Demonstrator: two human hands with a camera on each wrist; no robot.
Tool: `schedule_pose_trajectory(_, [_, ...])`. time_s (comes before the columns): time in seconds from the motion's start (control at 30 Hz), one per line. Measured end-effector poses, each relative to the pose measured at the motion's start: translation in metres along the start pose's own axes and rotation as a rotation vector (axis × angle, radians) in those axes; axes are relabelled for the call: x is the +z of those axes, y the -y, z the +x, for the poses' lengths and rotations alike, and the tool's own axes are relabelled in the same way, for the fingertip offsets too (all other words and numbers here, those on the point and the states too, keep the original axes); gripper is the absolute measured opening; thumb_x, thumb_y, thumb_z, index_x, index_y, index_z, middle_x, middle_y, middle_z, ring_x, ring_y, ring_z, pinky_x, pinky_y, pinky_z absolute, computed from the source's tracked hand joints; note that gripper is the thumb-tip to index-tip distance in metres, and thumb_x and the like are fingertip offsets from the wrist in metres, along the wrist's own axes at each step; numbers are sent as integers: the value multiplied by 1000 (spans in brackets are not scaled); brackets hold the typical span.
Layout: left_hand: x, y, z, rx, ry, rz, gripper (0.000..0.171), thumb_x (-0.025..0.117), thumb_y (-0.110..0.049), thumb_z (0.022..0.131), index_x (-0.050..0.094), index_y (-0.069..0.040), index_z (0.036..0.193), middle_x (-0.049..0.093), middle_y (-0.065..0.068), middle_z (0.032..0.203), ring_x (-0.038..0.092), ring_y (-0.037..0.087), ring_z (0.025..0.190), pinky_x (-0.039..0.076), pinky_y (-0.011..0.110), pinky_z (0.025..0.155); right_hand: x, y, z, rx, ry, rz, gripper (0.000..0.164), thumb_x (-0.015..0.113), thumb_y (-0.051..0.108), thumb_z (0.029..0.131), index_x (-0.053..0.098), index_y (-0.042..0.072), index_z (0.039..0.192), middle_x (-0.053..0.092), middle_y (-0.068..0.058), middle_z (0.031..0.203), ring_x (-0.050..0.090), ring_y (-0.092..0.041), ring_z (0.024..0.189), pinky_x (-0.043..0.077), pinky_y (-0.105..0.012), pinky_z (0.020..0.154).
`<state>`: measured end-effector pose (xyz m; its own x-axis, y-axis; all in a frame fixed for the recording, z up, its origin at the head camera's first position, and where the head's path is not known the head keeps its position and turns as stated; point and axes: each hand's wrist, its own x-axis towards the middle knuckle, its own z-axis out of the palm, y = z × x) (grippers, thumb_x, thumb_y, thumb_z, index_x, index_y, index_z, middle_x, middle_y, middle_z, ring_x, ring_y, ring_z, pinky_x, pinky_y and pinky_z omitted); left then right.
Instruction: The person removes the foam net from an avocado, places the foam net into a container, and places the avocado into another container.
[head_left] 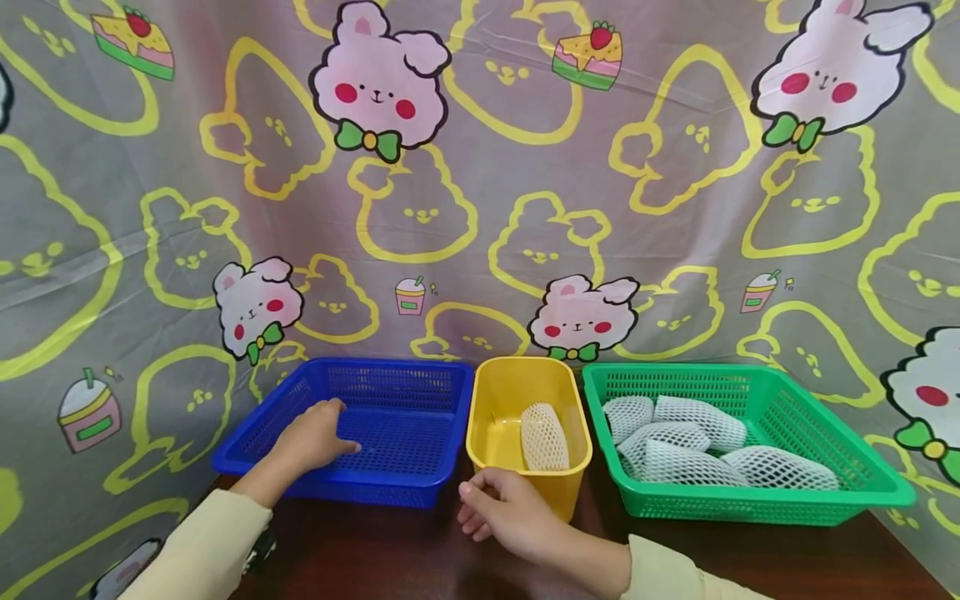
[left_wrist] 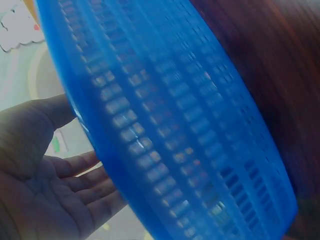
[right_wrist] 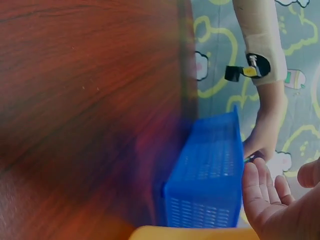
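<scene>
My left hand [head_left: 315, 433] hovers over the left part of a blue plastic basket [head_left: 375, 483], fingers loosely bent and holding nothing that shows. In the left wrist view that hand [left_wrist: 55, 175] is beside the rim of the same basket [left_wrist: 150, 125], thumb and fingers apart. My right hand [head_left: 510, 512] is in front of a yellow bin [head_left: 498, 375], its fingers relaxed with nothing between them. Inside the yellow bin leans one white foam net sleeve [head_left: 545, 437]. From the right wrist, the right hand [right_wrist: 275, 200] appears with fingers loosely extended, near the blue basket [right_wrist: 210, 160].
To the right stands a green basket [head_left: 750, 500] with several white foam net sleeves [head_left: 686, 462] in it. All three containers sit side by side on a dark wooden table [head_left: 360, 550]. A patterned cloth [head_left: 465, 208] hangs close behind and at the sides.
</scene>
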<state>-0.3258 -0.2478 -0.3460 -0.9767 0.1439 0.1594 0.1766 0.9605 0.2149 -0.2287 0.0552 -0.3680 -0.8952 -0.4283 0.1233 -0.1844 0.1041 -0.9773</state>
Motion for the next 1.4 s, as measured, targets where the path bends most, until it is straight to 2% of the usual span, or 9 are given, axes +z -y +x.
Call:
schedule_pose_trajectory(0.27, [1, -34, -11, 110, -44, -91, 62, 81, -28, 80, 55, 8, 124, 59, 24, 122, 54, 44, 113, 44, 58, 91, -24, 12, -4, -15, 7, -52, 18, 57, 14, 99, 60, -3, 95, 65, -11, 82, 64, -24, 72, 56, -33, 67])
schedule_pose_trajectory(0.43, [-2, -54, -20, 166, -83, -168, 57, 81, -26, 80, 58, 3, 124, 61, 18, 120, 58, 36, 110, 48, 52, 89, -41, 19, -6, -13, 4, -72, 17, 60, 13, 97, 59, -4, 97, 64, -12, 84, 63, -24, 78, 56, -33, 70])
schedule_pose_trajectory(0.63, [-2, -78, -29, 207, -99, -278, 51, 82, -27, 78, 62, -3, 119, 65, 11, 114, 63, 29, 104, 50, 48, 86, -64, 27, -9, 1, -83, -146, 16, 62, 14, 96, 59, -2, 97, 64, -10, 84, 63, -23, 79, 56, -32, 70])
schedule_pose_trajectory(0.8, [1, -95, -35, 254, -70, -371, 45, 82, -25, 78, 64, -6, 115, 66, 6, 109, 63, 23, 99, 52, 43, 83, -80, 31, -14, 1, -147, -195, 17, 63, 14, 95, 60, -3, 97, 64, -9, 84, 63, -22, 79, 56, -33, 70])
schedule_pose_trajectory(0.93, [3, -107, -40, 326, -47, -453, 40, 80, -21, 81, 64, -5, 114, 66, 4, 106, 63, 20, 95, 53, 41, 80, -91, 29, -18, 27, -184, -217, 18, 64, 15, 94, 60, -2, 97, 65, -10, 86, 64, -22, 81, 56, -32, 71])
schedule_pose_trajectory(1.1, [8, -123, -45, 422, 44, -593, 36, 77, -21, 84, 63, -5, 113, 64, 2, 101, 63, 17, 90, 54, 34, 76, -105, 26, -22, 53, -232, -232, 19, 64, 17, 94, 60, -1, 97, 65, -10, 87, 64, -22, 83, 56, -32, 71])
schedule_pose_trajectory(1.2, [13, -134, -47, 444, 106, -690, 33, 77, -21, 85, 64, -6, 111, 64, 2, 98, 63, 15, 87, 54, 29, 73, -113, 27, -23, 69, -263, -236, 19, 63, 15, 95, 60, -3, 100, 65, -11, 89, 64, -23, 84, 56, -31, 72])
schedule_pose_trajectory(1.4, [24, -158, -50, 466, 181, -839, 29, 77, -18, 84, 65, -4, 107, 66, 5, 96, 63, 10, 82, 54, 26, 72, -132, 30, -25, 88, -300, -258, 22, 61, 17, 97, 59, -3, 103, 65, -14, 94, 64, -26, 87, 56, -32, 73])
